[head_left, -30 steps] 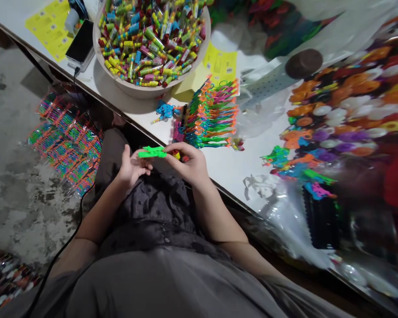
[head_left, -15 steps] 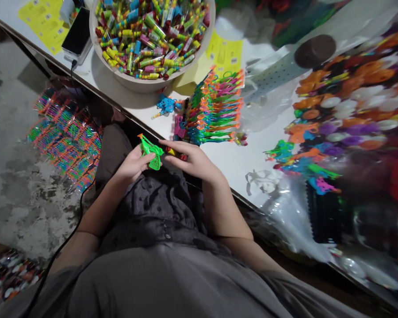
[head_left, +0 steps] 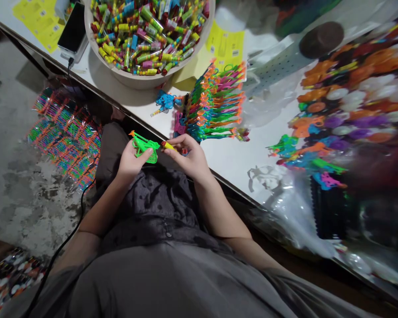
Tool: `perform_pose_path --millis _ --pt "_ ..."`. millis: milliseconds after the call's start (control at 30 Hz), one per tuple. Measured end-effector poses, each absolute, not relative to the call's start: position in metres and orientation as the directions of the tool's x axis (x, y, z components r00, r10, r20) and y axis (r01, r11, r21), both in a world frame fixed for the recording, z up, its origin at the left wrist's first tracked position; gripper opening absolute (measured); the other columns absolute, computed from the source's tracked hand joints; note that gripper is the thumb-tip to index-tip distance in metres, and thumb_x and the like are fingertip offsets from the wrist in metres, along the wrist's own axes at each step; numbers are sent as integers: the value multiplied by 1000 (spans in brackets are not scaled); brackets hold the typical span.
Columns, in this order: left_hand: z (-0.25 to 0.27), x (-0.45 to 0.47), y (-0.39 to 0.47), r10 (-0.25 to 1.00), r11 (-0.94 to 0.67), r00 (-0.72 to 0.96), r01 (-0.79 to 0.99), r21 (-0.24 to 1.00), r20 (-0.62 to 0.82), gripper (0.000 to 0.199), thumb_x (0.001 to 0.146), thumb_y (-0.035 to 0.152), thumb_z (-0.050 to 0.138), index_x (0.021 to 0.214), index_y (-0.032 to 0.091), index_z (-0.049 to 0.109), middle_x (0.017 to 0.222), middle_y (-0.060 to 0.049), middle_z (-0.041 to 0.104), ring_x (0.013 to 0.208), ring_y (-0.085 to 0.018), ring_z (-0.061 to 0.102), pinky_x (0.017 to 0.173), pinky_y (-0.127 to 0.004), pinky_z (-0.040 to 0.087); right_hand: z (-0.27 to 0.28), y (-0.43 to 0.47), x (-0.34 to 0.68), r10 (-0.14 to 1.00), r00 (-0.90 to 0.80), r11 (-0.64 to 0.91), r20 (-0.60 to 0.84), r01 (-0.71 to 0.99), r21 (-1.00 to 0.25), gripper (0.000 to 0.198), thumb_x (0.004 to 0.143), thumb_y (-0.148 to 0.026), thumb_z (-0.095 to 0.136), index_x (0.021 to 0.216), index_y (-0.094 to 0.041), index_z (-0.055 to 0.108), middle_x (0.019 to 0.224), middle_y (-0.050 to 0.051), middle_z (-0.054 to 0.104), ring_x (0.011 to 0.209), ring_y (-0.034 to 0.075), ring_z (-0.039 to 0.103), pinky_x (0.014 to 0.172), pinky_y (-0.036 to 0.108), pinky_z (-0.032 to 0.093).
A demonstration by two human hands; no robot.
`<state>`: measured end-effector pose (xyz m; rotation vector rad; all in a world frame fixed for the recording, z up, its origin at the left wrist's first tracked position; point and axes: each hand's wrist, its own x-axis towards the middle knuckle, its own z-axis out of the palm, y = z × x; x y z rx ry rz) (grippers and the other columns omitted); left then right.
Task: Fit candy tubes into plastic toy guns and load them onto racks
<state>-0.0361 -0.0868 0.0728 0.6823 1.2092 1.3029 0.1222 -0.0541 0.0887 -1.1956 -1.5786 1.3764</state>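
Observation:
My left hand (head_left: 132, 161) pinches a green plastic toy (head_left: 147, 150) with a lattice part and an orange tip; its exact kind I cannot make out. Close on its right, my right hand (head_left: 192, 159) grips a small candy tube (head_left: 167, 145) with a yellow and red end between thumb and fingers. More small red pieces show partly behind that thumb. Both hands are over my lap, by the table edge. Just beyond them on the table stands a dense row of similar colourful toys (head_left: 215, 106), with a blue toy (head_left: 166, 100) lying to its left.
A round tub (head_left: 139, 81) full of candy tubes stands at the back, near yellow printed sheets (head_left: 227, 46) and a phone (head_left: 72, 28). Loose plastic parts (head_left: 345, 97) and clear bags (head_left: 281, 212) cover the right side. Bagged toys (head_left: 66, 132) lie on the floor at left.
The green toy has turned and moved slightly left and up in my left hand. My right fingers have closed around the candy tube, whose end now points towards the toy.

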Motion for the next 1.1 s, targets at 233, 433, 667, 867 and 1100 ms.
perform_pose_path --millis 233,433,667,867,1100 --pt "69 -32 -87 945 210 -163 -364 907 -285 51 57 49 79 88 19 52 82 0 64 69 -12 62 76 -32 55 88 -54 124 949 -315 60 -37 294 -954 41 73 -56 64 87 -18 59 89 5 67 77 14 61 69 27 51" --pt "65 -25 -86 941 172 -212 -376 911 -265 49 58 47 79 89 19 53 85 0 65 78 -13 64 82 -31 53 88 -56 125 958 -284 78 -22 335 -939 37 74 -52 64 87 -18 60 91 6 67 81 17 63 71 28 51" --pt "63 -32 -80 952 198 -158 -333 922 -261 45 62 43 77 93 18 55 90 -3 66 85 -16 64 81 -30 52 84 -54 127 926 -377 94 -34 315 -944 36 77 -52 61 89 -18 61 92 6 69 81 17 64 73 30 52" --pt "42 -68 -29 962 246 -81 -160 956 -262 32 64 30 75 89 17 60 80 0 66 65 -9 60 62 -21 50 39 -58 129 938 -344 194 29 455 -869 32 90 -37 44 111 -19 60 109 10 64 97 19 60 87 37 49" --pt "39 -45 59 961 173 -219 -14 985 -172 35 63 11 72 95 13 59 80 -2 66 58 -7 57 60 -21 48 4 -63 125 980 -153 196 127 845 -498 42 79 -10 45 118 -13 61 134 20 43 114 31 47 92 50 42"
